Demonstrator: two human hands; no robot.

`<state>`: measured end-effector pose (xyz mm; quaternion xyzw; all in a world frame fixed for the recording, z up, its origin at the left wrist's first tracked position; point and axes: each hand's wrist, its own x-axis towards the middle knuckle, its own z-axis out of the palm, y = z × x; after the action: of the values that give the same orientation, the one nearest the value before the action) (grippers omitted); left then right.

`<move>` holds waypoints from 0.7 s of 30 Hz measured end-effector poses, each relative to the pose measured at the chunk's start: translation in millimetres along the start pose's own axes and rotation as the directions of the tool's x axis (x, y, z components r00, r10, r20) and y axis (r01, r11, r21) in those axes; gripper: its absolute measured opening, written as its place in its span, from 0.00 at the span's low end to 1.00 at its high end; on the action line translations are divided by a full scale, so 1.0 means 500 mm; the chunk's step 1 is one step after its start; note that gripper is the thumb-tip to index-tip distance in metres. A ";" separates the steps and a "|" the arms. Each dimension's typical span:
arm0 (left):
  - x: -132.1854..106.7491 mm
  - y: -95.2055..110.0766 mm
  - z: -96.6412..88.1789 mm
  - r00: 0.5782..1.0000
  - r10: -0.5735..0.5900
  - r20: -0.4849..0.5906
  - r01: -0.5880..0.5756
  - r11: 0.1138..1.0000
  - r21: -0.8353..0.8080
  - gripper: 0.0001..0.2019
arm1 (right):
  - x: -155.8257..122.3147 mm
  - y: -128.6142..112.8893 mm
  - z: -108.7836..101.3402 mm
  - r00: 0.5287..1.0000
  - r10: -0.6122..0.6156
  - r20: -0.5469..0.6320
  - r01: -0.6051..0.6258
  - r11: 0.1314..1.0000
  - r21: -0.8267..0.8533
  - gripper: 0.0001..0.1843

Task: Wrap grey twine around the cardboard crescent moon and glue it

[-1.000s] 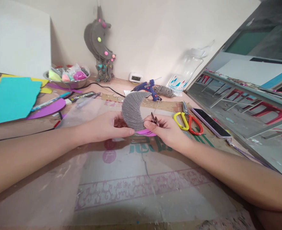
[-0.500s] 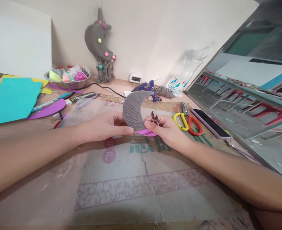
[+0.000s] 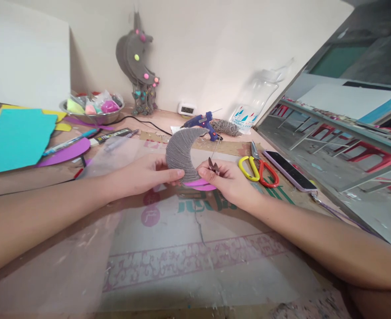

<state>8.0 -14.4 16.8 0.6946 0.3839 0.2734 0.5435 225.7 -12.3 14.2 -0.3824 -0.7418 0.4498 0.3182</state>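
Note:
A flat crescent moon (image 3: 180,153) wrapped in grey yarn is held upright above the mat, horns toward the right. My left hand (image 3: 142,176) is closed on its lower left side, thumb in front and fingers behind. Its lower end shows bare purple card (image 3: 204,185), which my right hand (image 3: 237,182) pinches between thumb and fingers. From the right fingers juts a small dark brown pointed piece (image 3: 213,165), whose kind I cannot make out. A thin grey strand runs upward from near it toward the grey yarn skein (image 3: 226,127) behind.
Scissors (image 3: 260,170) and a phone (image 3: 290,170) lie on the right. A blue glue gun (image 3: 200,122) and small clock (image 3: 187,109) stand behind. Left are turquoise sheets (image 3: 19,139) and a metal bowl (image 3: 92,117) of coloured clay. A decorated grey moon (image 3: 137,60) hangs at the wall.
The crescent and my left hand have shifted slightly left, and the crescent's upper horn has tipped a little. Both hands keep their hold.

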 end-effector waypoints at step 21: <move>-0.010 -0.003 0.007 0.995 -0.100 0.025 0.098 0.993 0.063 0.16 | 0.003 -0.006 0.010 0.998 0.064 0.003 -0.063 0.994 -0.086 0.18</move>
<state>7.8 -20.2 14.8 0.6948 0.4185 0.2245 0.5401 220.4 -14.1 15.1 -0.4177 -0.7488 0.4286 0.2849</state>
